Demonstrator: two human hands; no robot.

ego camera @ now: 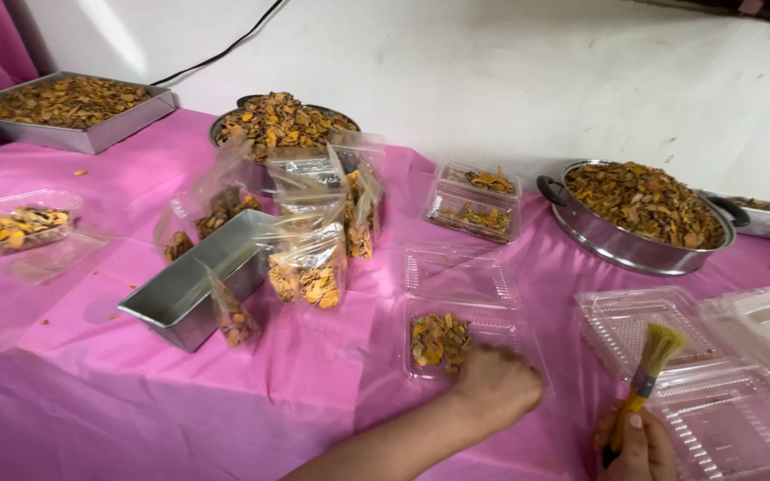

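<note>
Two hands at the open clear tray

Two hands work at an open clear plastic clamshell tray (470, 330) on the pink tablecloth (91, 392), and this tray serves as the landmark. The left hand (496, 385) rests knuckles-up on the tray's near edge, fingers curled down into it beside a small heap of dried orange-brown pieces (439, 340); whether they pinch any pieces cannot be told, since the fingertips are hidden. The hand's weight seems to steady the light tray. Right of the tray, the right hand (639, 445) is closed around the yellow handle of a paintbrush (648, 374), bristles pointing up and away, probably kept clear of the food.

Further right of the tray lies a stack of empty clamshell trays (715, 392), likely within reach as spares. Beyond the tray sit two filled clamshells (474, 205), and beyond-right a round steel pan (639, 218) heaped with the same pieces. Left of the tray stand filled clear bags (314, 258) leaning on a rectangular metal tin (198, 285), which appears to prop them upright
</note>
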